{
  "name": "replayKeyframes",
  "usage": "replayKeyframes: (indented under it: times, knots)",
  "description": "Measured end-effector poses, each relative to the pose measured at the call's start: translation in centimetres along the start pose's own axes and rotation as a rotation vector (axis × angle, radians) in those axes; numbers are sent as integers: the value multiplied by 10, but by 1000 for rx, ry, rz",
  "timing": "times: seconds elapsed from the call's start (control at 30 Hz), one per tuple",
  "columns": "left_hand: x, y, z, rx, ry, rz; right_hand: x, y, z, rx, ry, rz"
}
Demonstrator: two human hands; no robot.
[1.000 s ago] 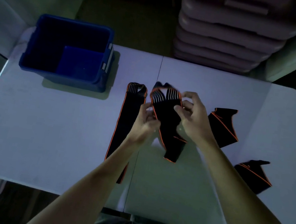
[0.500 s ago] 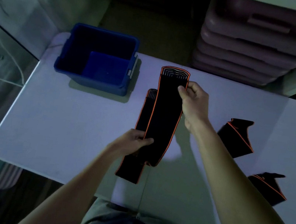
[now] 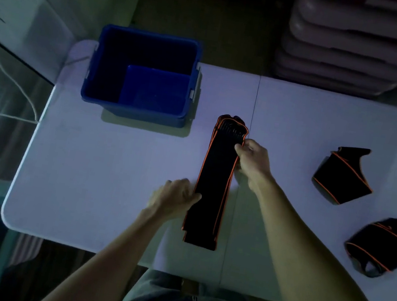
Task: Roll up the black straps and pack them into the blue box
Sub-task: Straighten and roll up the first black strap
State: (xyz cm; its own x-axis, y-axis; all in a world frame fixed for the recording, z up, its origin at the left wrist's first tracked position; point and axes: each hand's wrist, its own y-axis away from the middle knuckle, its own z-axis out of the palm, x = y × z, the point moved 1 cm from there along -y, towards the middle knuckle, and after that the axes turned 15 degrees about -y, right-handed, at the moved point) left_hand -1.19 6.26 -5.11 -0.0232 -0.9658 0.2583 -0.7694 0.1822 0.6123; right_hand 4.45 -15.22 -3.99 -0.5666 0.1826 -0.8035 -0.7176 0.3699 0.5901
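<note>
Black, orange-edged straps [image 3: 215, 186] lie stacked flat, lengthwise on the table [image 3: 110, 175].

Long black strap [image 3: 214, 184], orange-edged, lies flat on the white surface [image 3: 98, 186]. Right hand [image 3: 254, 163] pinches its far right edge; left hand [image 3: 174, 198] touches its near left edge. Blue box [image 3: 134, 111] far left. Two folded straps [image 3: 343, 176] [image 3: 382, 246] lie right.
</note>
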Motion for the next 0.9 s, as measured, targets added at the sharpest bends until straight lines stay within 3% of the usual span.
replayKeyframes:
  times: [0.2,0.43,0.73,0.9]
  knots:
    - [32,-53,-46,203,94,106,5,-26,7,13,241,-84]
    - [77,-113,-64,329,74,48,18,-39,10,284,225,-265]
    - [86,-141,-59,526,190,4,11,-66,7,266,260,-508]
    - [91,-151,-58,495,379,-69,3,-73,7,247,168,-564]
